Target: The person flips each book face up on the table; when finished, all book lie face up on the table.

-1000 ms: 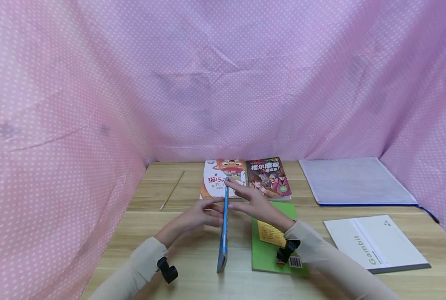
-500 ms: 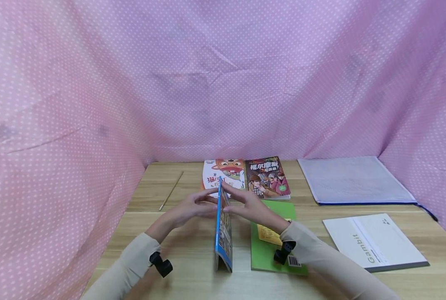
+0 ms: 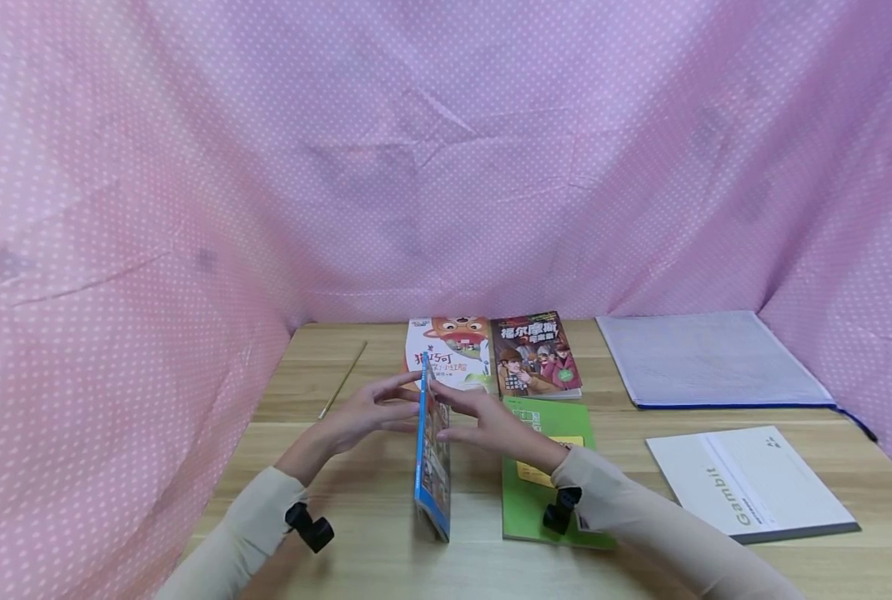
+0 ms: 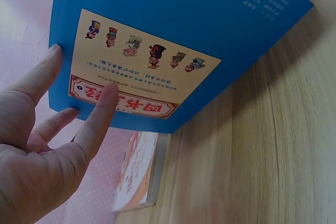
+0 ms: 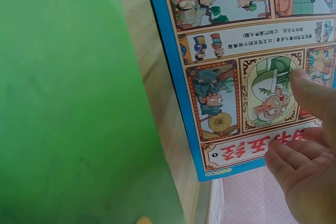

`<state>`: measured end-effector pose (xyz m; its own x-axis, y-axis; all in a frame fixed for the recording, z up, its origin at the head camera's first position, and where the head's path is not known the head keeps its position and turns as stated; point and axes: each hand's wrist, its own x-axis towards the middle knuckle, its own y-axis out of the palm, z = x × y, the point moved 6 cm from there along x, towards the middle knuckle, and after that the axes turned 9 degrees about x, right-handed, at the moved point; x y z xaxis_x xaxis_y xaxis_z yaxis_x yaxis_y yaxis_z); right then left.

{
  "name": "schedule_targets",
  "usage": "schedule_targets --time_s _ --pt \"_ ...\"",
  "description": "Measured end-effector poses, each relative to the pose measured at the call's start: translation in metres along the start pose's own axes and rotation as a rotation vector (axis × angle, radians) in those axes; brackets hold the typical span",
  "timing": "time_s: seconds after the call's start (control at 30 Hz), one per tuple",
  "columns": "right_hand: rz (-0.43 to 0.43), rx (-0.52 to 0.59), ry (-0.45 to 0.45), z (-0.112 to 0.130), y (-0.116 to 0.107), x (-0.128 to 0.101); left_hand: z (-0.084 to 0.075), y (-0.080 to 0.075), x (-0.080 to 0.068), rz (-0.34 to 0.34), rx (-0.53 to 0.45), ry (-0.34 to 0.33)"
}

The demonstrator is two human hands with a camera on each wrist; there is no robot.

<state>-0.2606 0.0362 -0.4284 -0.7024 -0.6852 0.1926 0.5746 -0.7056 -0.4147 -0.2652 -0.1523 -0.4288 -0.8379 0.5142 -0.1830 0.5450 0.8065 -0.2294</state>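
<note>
A thin blue comic-style book (image 3: 433, 479) stands upright on the wooden table between both hands. My left hand (image 3: 356, 419) touches the plain blue back cover (image 4: 210, 30) with extended fingers, one fingertip lying at the cover's edge. On the opposite side, my right hand (image 3: 491, 425) rests its thumb and fingertips on the illustrated front cover (image 5: 210, 72). Under the right forearm lies a green book (image 3: 528, 512) with a yellow panel, partly hidden by the sleeve.
Behind the hands lie a white book with an orange cartoon animal (image 3: 449, 342) and a dark detective book (image 3: 532, 354). A white zip pouch (image 3: 716, 362) is back right, with a "Gambit" pad (image 3: 754, 483) nearer. A thin stick (image 3: 343, 379) lies left.
Both hands and the blue book have shifted left. The book has turned so that its illustrated front cover shows in the head view. More of the white book behind is visible.
</note>
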Motion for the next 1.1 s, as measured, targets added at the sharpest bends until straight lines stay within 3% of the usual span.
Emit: schedule_targets --time_s 0.63,1.1 --pt "0.056 -0.123 0.003 -0.002 0.01 0.005 0.009 -0.02 -0.011 0.027 -0.019 -0.008" --pt "0.123 -0.163 0.128 -0.017 0.021 0.007 0.014 -0.034 -0.022 0.054 0.045 0.014"
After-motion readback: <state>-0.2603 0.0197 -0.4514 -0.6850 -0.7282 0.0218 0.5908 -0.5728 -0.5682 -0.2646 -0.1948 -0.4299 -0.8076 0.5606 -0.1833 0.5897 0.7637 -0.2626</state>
